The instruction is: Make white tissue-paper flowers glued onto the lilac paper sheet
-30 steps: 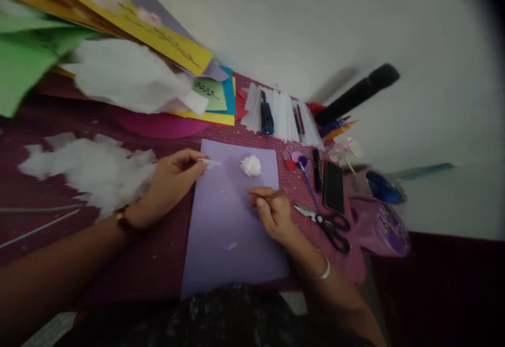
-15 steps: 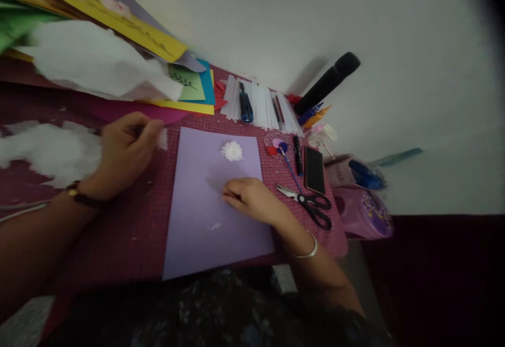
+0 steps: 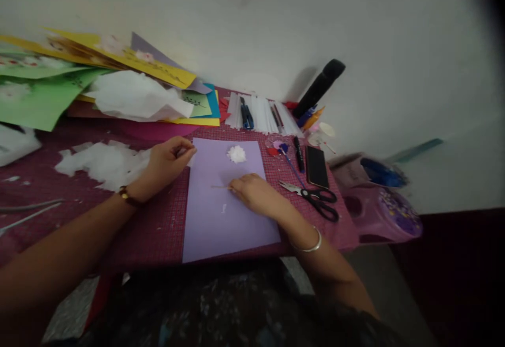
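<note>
A purple sheet of card (image 3: 231, 234) lies in front of me, with a ruffled white paper flower (image 3: 236, 154) near its top edge. My right hand (image 3: 254, 193) rests over the card, its fingers closed on a thin brownish stick (image 3: 219, 187) that points left. Below the stick is a small white scrap (image 3: 223, 208). My left hand (image 3: 169, 161) is at the card's upper left edge, thumb and fingertips pinched together. A bit of white tissue seems to show under those fingertips. Behind that hand spreads a heap of white tissue pieces (image 3: 100, 161).
Black-handled scissors (image 3: 315, 197), a phone (image 3: 316, 167), a marker (image 3: 299, 155) and a paint palette (image 3: 273, 151) lie right of the card. White paper strips (image 3: 262, 112) with a cutter (image 3: 246, 113) are behind it. Coloured cards (image 3: 43, 99) are piled back left.
My left hand has moved right to the card's edge with the tissue bit. The thin stick now shows at my right hand's fingertips. The whole view has shifted slightly.
</note>
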Motion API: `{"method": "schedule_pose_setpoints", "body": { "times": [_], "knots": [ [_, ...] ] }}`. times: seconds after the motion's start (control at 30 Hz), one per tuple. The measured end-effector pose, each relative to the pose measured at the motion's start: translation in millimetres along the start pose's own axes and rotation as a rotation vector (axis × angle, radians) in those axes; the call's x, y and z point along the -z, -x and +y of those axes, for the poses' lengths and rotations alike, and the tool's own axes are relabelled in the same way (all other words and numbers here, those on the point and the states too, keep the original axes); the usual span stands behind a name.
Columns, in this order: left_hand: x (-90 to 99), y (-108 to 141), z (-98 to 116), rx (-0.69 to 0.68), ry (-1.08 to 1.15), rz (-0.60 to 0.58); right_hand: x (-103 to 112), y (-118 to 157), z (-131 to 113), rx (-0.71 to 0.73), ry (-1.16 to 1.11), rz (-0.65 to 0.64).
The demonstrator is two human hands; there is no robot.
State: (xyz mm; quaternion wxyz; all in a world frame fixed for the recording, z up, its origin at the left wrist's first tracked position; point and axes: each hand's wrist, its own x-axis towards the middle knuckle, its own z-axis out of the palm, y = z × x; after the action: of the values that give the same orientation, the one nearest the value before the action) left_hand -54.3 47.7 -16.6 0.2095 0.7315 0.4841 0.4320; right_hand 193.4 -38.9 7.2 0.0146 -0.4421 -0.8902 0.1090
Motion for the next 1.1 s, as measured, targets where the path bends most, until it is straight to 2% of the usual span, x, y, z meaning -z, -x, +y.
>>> {"method": "schedule_pose_setpoints", "body": {
  "times": [0.1, 0.17, 0.27, 0.3, 0.33, 0.4, 0.47, 0.53, 0.6, 0.73, 0.9, 1.1],
  "knots": [
    [-0.2, -1.7, -6.4, 0.007, -0.043, -0.029, -6.8, 8.3, -9.2, -0.043, 0.113, -0.053],
    [0.2, -1.9, -7.8, 0.022, -0.068, -0.054, -7.7, 19.0, -12.1, -0.052, 0.110, -0.053],
    [1.2, -1.4, -8.1, 0.047, -0.103, -0.083, 1.1, 41.7, 0.9, -0.028, -0.010, -0.003],
    [1.3, -1.3, -8.3, 0.054, -0.113, -0.092, 6.0, 50.1, 11.3, -0.072, -0.051, 0.044],
    [1.2, -1.4, -8.7, 0.060, -0.122, -0.101, 11.2, 58.5, 24.3, -0.176, -0.077, 0.110],
    [0.6, -1.6, -9.6, 0.072, -0.141, -0.117, 19.7, 73.8, 54.6, -0.547, 0.011, 0.283],
    [-0.5, -1.8, -10.4, 0.076, -0.157, -0.124, 22.9, 85.0, 83.1, -0.788, 0.109, 0.267],
    [-1.3, -2.1, -10.2, 0.072, -0.163, -0.139, 20.0, 91.0, 102.9, -0.888, 0.161, 0.157],
    [-1.6, -2.4, -9.5, 0.069, -0.164, -0.157, 13.3, 92.2, 112.5, -0.906, 0.180, 0.102],
    [-1.4, -2.7, -10.3, 0.092, -0.210, -0.173, 4.1, 88.9, 116.2, -0.917, 0.184, 0.102],
    [-2.6, -2.1, -12.7, 0.080, -0.234, -0.197, 13.1, 84.3, 126.9, -0.992, 0.179, 0.162],
    [-2.0, -1.2, -9.1, 0.060, -0.241, -0.246, 18.1, 66.3, 141.8, -1.032, 0.159, 0.155]
  ]
}}
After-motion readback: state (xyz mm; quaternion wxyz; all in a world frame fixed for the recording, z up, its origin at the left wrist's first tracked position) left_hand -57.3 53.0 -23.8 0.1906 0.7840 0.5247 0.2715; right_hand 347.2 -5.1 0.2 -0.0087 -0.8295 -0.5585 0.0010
